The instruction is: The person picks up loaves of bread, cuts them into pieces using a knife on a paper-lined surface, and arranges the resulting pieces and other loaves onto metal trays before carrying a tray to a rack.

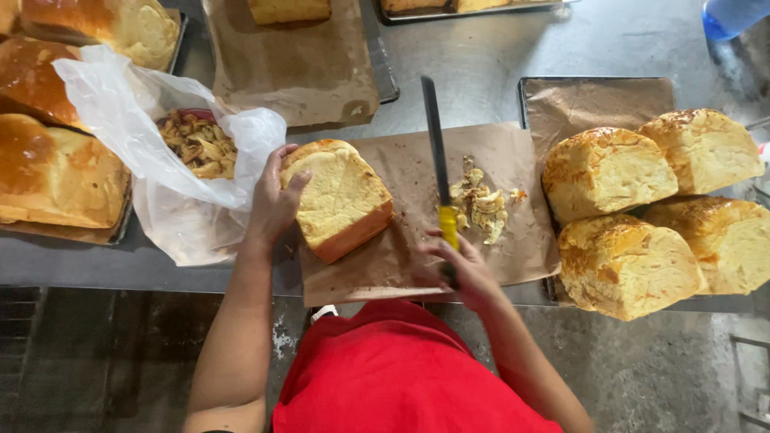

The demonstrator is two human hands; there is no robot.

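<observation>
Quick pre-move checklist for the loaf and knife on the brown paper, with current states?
1. Left hand steadying the loaf: ok, palm and fingers rest on its left end.
2. Right hand gripping the knife: ok, closed on the yellow handle.
3. Blade clear of the left hand: ok, the blade lies to the right of the loaf, apart from it.
4. Loaf fully on the brown paper: ok.
5. Cutting area free of debris: not ok, a pile of crust scraps sits just right of the blade.
6. Scrap bag open and beside the loaf: ok, trimmings visible inside.
</observation>
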